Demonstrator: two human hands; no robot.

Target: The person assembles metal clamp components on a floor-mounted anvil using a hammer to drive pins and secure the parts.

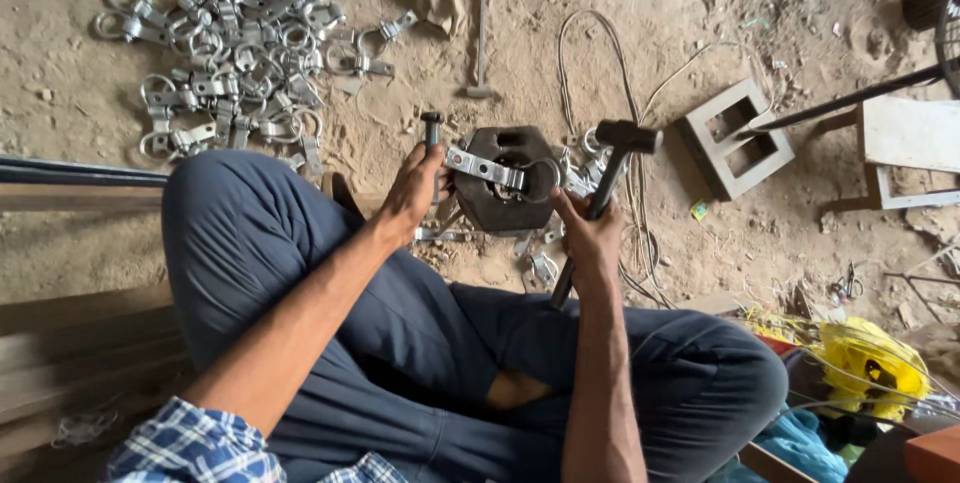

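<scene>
My left hand (415, 188) grips a dark metal punch (432, 128) held upright beside a black hexagonal iron block (500, 148) on the dirt floor. A shiny metal clamp with a ring end (495, 169) lies across the top of the block, its flat end next to my left hand. My right hand (590, 233) holds a hammer by its handle, and the dark hammer head (628, 135) is raised to the right of the block. I sit on the ground with my knees apart, in dark blue trousers.
A heap of several finished silver ring clamps (235, 43) lies at the upper left. A second hammer (481, 43) and a cloth lie at the top centre. A concrete hollow block (738, 138), loose wire (620, 73), a dark rod (850, 98) and a yellow bag (865, 363) are to the right.
</scene>
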